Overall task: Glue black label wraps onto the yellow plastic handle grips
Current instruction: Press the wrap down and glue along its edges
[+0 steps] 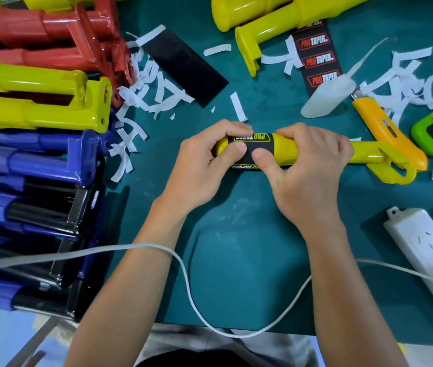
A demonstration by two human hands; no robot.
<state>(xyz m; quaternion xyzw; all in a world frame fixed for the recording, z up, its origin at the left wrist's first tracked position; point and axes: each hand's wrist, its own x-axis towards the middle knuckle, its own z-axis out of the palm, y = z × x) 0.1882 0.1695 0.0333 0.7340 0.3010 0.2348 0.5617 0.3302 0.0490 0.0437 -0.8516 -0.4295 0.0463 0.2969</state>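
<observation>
The yellow handle (285,152) lies mid-way across the tabletop (236,234), long axis parallel to the near edge. We grip it with left hand (199,168) and right hand (310,170), thumbs pressing the black label wrap (250,147) between them.

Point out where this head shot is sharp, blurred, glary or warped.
Head view: sharp at centre, the label on the held handle legible; blue handles at left smeared; glare streaks the yellow handles above them; left hand and right hand cast a soft shadow on the green mat; lens warp tilts the power strip.
</observation>
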